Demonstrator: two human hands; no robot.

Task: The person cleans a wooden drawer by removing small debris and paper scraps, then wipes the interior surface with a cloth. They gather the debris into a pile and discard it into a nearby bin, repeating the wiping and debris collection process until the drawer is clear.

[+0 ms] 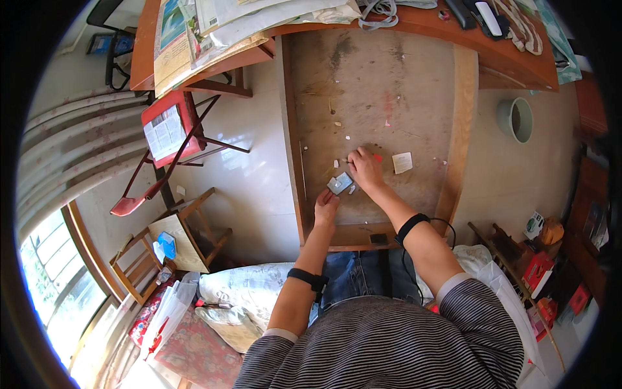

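Note:
An open wooden drawer [373,116] with a stained bottom lies before me, scattered with small scraps and debris. My left hand [326,208] holds a small light-blue card or packet [343,183] at its lower left edge, with pale scraps on it. Up and to the right, my right hand [363,167] is over the drawer bottom, its fingertips together at a tiny dark bit; whether they pinch it is hard to tell. A small white paper [402,163] with writing lies right of that hand. Near the drawer's front is a dark flat square [378,238].
The red-brown desk [427,22] bears papers and a coiled pale cord [379,14]. To the left stand a red folding chair [167,129] and a wooden chair [180,243]. A pale green bucket [505,119] is on the floor at right. The drawer's side walls flank my hands.

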